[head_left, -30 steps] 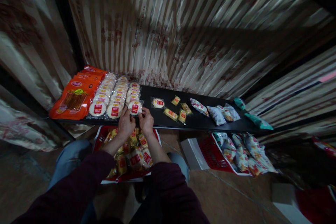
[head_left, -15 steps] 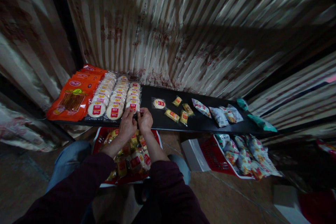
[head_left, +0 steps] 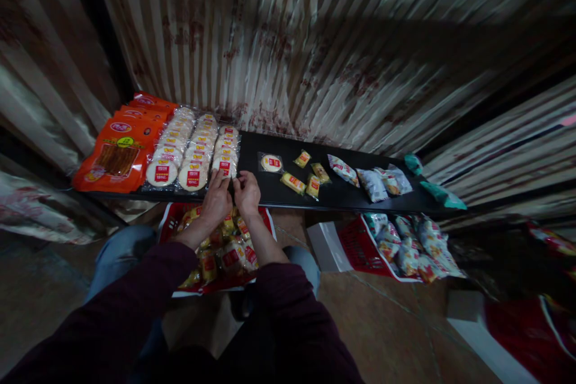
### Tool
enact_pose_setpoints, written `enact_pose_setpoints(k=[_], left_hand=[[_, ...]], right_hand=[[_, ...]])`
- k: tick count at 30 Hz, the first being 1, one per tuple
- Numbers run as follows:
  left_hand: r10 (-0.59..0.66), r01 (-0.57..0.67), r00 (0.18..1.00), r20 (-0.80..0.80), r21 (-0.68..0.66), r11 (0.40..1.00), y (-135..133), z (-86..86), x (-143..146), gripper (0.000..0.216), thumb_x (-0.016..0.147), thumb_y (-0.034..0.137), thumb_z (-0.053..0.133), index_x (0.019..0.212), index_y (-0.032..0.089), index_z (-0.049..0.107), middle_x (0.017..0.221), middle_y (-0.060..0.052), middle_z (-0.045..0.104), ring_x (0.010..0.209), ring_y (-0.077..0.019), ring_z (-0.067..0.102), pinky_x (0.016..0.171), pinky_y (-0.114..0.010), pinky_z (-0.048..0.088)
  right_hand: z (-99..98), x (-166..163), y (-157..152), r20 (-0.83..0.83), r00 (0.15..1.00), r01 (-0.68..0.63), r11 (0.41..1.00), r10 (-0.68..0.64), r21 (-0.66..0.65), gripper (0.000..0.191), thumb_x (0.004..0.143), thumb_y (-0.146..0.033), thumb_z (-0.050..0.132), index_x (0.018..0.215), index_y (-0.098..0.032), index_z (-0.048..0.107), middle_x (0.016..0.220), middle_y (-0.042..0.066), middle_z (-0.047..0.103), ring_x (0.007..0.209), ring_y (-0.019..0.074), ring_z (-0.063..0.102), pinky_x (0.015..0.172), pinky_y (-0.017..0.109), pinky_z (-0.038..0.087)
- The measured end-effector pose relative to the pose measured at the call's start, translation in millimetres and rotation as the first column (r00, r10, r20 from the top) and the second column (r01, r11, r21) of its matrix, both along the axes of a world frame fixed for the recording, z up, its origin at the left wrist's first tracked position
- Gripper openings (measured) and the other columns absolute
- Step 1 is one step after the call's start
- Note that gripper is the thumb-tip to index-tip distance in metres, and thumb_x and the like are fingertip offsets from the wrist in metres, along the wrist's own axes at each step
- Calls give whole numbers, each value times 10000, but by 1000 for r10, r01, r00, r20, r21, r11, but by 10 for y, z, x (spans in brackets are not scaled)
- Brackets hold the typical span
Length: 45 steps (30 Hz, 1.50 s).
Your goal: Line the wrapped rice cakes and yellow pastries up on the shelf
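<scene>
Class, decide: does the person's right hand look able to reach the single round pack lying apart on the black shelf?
Probably yes: the right hand rests at the edge of the shelf, with only bare surface between it and the round pack.

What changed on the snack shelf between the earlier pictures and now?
The round cracker pack, held out by both hands in front of the third row a second ago, has been pushed back against that row. The left hand now rests on it, with the right hand beside it at the front edge of the shelf. The orange pouches, loose round pack and yellow packs lie as before.
</scene>
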<state>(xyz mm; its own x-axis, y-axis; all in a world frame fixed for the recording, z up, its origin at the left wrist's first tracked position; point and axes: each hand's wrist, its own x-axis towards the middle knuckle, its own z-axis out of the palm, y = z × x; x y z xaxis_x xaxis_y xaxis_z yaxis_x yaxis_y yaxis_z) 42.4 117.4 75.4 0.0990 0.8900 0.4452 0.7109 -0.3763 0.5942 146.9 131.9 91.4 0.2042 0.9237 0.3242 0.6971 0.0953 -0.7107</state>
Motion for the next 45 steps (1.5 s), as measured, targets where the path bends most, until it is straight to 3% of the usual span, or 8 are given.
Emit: enact_pose_setpoints(k=[15,20,24,27,31,34,40,45], left_hand=[[-142,140,985,-102,-25,990,-613,-66,100,450,787,106,427,1228,73,511,1375,-184,458,1398,-264,213,1108,-484,308],[-230,187,948,-220,-201,961,-1020,-288,104,496,766,63,364,1242,21,499,1422,-203,400,1403,-259,194,1124,-444,271],[-280,119,906,-316,-446,887,-1325,-516,122,637,665,92,485,1296,9,441,1343,-238,482,1352,-330,303,1118,-525,196],[-273,97,904,-328,-464,880,-1446,-602,128,676,635,52,487,1309,50,433,1321,-216,511,1308,-306,383,1115,-503,194],[-170,64,963,-207,-435,898,-1466,-599,128,575,697,60,469,1271,85,478,1252,-202,558,1222,-276,472,1062,-455,306],[-3,39,997,75,-488,872,-1444,-572,120,487,717,89,503,1199,136,546,1231,-166,574,1186,-258,502,1035,-423,351],[284,-40,900,329,-588,808,-1324,-579,60,398,649,43,546,1013,178,632,1010,-97,676,1033,-228,603,942,-384,443],[483,-60,727,488,-656,752,-1230,-594,17,383,656,26,512,1008,144,607,875,-77,696,812,-180,668,737,-325,538]], right_hand=[[-163,162,-704,70,974,-216,976,218,-26,277,839,-134,412,1040,-177,597,994,66,631,914,157,566,871,270,439],[-368,249,-1044,164,968,-133,945,188,-298,280,833,-144,443,1057,-195,602,987,57,682,912,162,625,824,262,454],[-363,319,-1255,291,936,-10,844,196,-536,222,849,-237,476,974,-193,654,951,105,709,885,208,661,779,300,470],[-358,366,-1380,340,918,57,781,203,-622,258,851,-302,489,959,-148,666,947,180,704,910,267,661,781,366,474],[-459,399,-1493,293,935,46,756,197,-653,227,826,-307,533,910,-145,669,973,176,701,953,267,648,813,378,468],[-572,393,-1521,212,962,8,764,169,-645,170,796,-252,566,909,-164,659,959,126,710,952,233,649,839,351,462],[-783,352,-1504,-34,999,-39,809,24,-586,146,759,-206,603,900,-206,642,848,25,710,862,174,663,823,308,477],[-882,341,-1456,-288,948,-36,851,-137,-525,278,747,-265,616,1011,-179,608,850,26,699,826,152,651,776,290,499]])
